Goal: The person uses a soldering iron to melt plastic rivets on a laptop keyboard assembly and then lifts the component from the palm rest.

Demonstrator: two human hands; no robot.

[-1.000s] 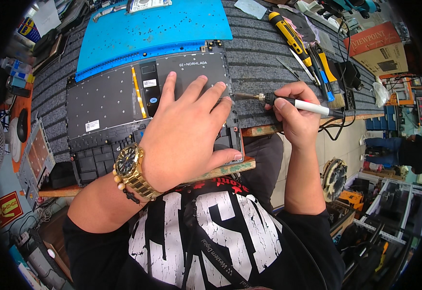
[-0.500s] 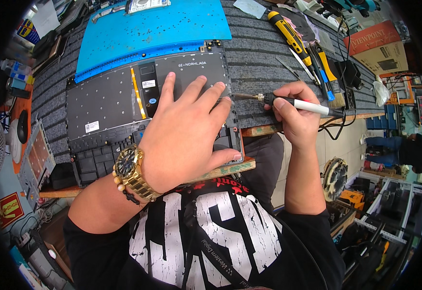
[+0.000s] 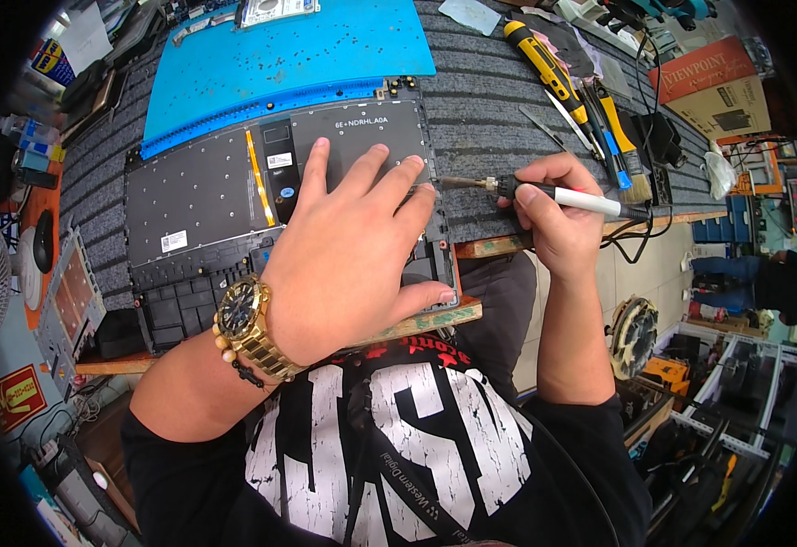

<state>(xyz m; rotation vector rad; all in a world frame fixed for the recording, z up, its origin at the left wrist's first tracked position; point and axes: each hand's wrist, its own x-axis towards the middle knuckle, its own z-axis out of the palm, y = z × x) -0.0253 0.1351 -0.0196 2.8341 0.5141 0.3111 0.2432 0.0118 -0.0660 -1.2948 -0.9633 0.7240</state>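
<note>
My left hand (image 3: pixel 348 232) lies with fingers spread across a dark laptop palmrest (image 3: pixel 202 187), pressing on the back of its keyboard plate. An orange ribbon cable (image 3: pixel 260 178) runs over that plate. In my right hand (image 3: pixel 558 214) is a soldering iron (image 3: pixel 585 201) with a white-and-black handle, gripped like a pen. Its metal tip points left and reaches the palmrest's right edge, just beside my left fingertips. Whether the tip touches the plastic there is too small to tell. My left palm hides the lower middle of the palmrest.
A blue silicone mat (image 3: pixel 326 46) lies behind the palmrest on a grey ribbed bench cover (image 3: pixel 471 100). To the right are a yellow utility knife (image 3: pixel 544 68), tweezers (image 3: pixel 543 128), a brush (image 3: pixel 636 189) and a cardboard box (image 3: pixel 713 91). The iron's black cord (image 3: pixel 631 246) hangs by the bench edge.
Almost nothing differs. Both hands and the iron keep their places, with only a very slight shift of the view.
</note>
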